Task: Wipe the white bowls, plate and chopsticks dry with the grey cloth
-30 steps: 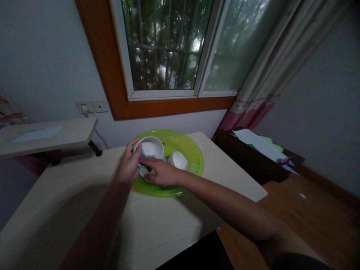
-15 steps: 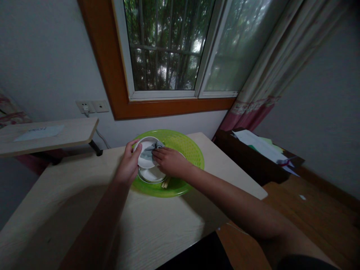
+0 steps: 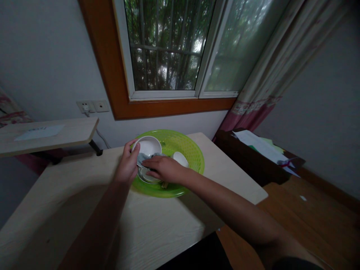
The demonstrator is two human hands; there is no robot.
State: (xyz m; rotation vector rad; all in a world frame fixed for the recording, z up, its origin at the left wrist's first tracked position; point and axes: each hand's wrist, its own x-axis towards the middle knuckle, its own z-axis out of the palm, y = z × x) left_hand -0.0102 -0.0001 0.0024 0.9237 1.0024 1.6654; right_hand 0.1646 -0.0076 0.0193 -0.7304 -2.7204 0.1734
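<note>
My left hand [image 3: 129, 162] grips a white bowl [image 3: 149, 144] by its left rim, tilting it over the green plastic basket [image 3: 194, 146]. In my right hand [image 3: 164, 168] is a grey-blue cloth [image 3: 143, 158], pressed against the bowl's near side. Below the held bowl, more white dishes [image 3: 152, 179] lie stacked in the basket, partly covered by my right hand. A small white cup or bowl [image 3: 180, 159] rests to the right of that hand. Wooden chopsticks [image 3: 164, 185] poke out beneath my right hand, mostly hidden.
The basket stands on a pale wooden table [image 3: 157, 225]. A small raised shelf [image 3: 67, 131] with a paper label is at the left. Behind are a wall socket [image 3: 92, 107] and a window [image 3: 168, 48]. Papers [image 3: 258, 146] lie on a dark cabinet at the right.
My right hand and the cloth have moved from inside the bowl down to its near side. The small white cup or bowl shows more fully now; the chopsticks show less.
</note>
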